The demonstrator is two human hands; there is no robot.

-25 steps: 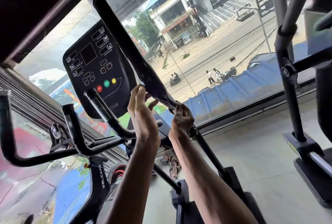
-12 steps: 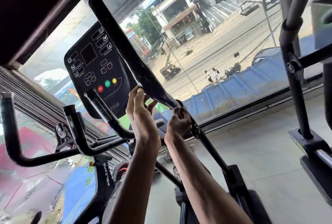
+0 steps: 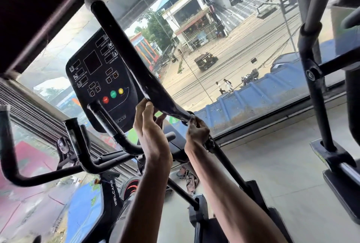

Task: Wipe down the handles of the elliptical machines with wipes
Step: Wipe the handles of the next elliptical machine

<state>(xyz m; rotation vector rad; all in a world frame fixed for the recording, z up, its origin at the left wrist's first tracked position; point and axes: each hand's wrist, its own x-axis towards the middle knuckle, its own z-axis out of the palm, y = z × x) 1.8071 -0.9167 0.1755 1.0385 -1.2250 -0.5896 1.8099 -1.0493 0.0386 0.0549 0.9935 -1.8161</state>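
Black foam sheathes the handle (image 3: 124, 54), whose lower end sits inside the curled fingers (image 3: 194, 125) of the right hand (image 3: 196, 133), perhaps with a pale wipe (image 3: 191, 119) pinched there, though that is unclear. Just left of them, the left hand (image 3: 150, 135) touches the handle's underside with near-straight fingers (image 3: 146, 106). From both sets of fingertips the handle's long axis climbs up-left and away to its capped tip, and the left hand is nearer that length.

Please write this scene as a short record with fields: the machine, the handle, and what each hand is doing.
console: black console with red, green and yellow buttons
handle: long black handle, tilted, pale cap at its top
left: left hand, fingers straight, touching the handle from below
right: right hand grips the handle's lower end
wipe: cannot tell
nearby: second machine at right
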